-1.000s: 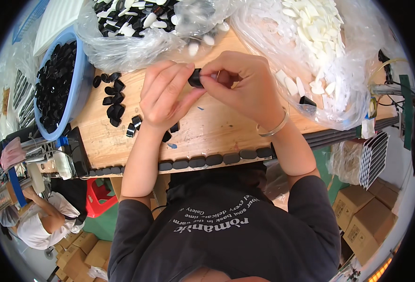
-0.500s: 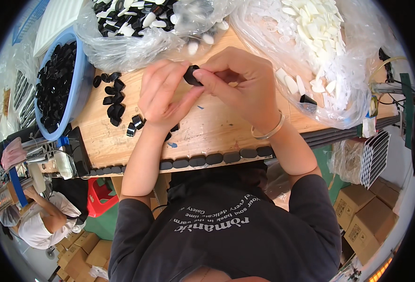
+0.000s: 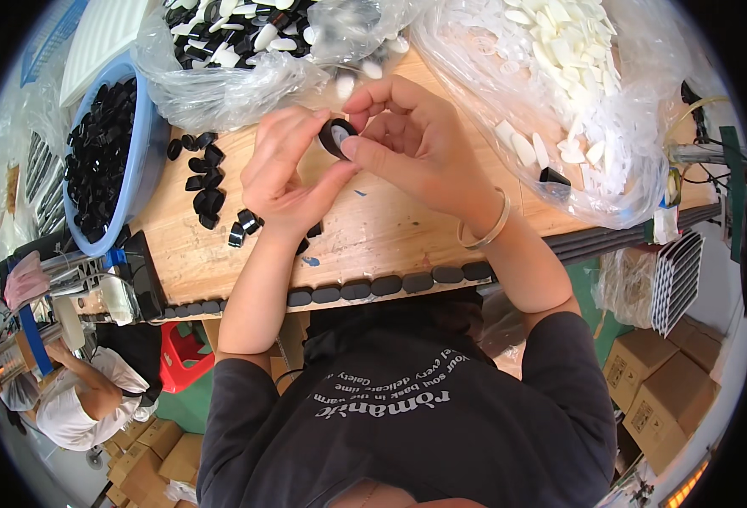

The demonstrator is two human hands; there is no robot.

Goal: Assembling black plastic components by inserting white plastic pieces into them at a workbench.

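Both hands meet above the wooden table (image 3: 390, 237) and hold one small black oval part (image 3: 336, 136) between them. My left hand (image 3: 293, 173) pinches it from the left with thumb and fingers. My right hand (image 3: 412, 144), with a metal bangle at the wrist, grips it from the right, thumb pressed on its face. A loose pile of the same black parts (image 3: 207, 182) lies on the wood just left of my left hand.
A blue basin (image 3: 141, 161) full of black parts stands at the left. Clear plastic bags hold mixed black and white parts (image 3: 246, 42) at the back and white parts (image 3: 560, 68) at the right. A row of black ovals (image 3: 373, 288) lines the table's near edge. Another person (image 3: 85, 398) sits lower left; cardboard boxes (image 3: 661, 389) lie lower right.
Both hands have lifted slightly and turned the black part so that its round face shows; the right thumb now presses on it. Nothing else moved.
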